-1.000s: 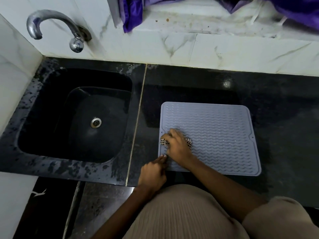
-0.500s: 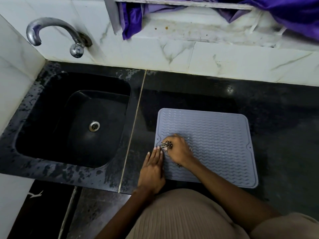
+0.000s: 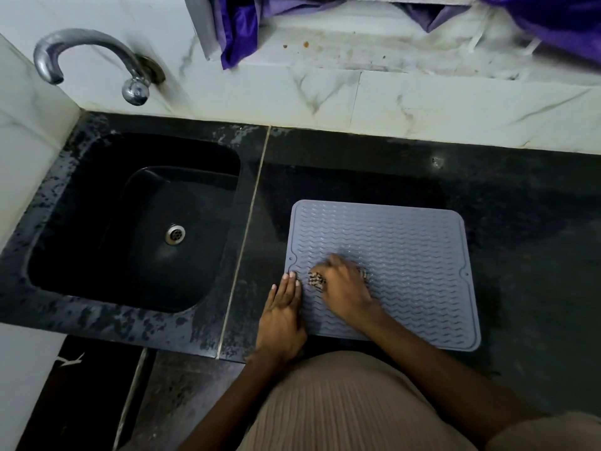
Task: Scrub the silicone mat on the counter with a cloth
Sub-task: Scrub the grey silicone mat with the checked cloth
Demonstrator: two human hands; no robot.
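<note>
A grey silicone mat [image 3: 409, 255] with wavy ridges lies flat on the black counter [image 3: 520, 222], right of the sink. My right hand [image 3: 344, 288] grips a small checked cloth [image 3: 316, 279] bunched under its fingers, pressed onto the mat's left part. The cloth shows only at both sides of the hand. My left hand [image 3: 282, 307] lies flat with straight fingers on the mat's left edge, half on the counter.
A black sink [image 3: 107, 222] with a metal drain [image 3: 175, 235] fills the left. A chrome tap [image 3: 97, 60] juts from the marble wall above it. Purple fabric [image 3: 240, 24] hangs over the ledge behind. The counter's front edge is just below my hands.
My left hand went from curled at the mat's corner to flat along its left edge. My right hand has slid the cloth slightly right over the mat. The view shifted downward.
</note>
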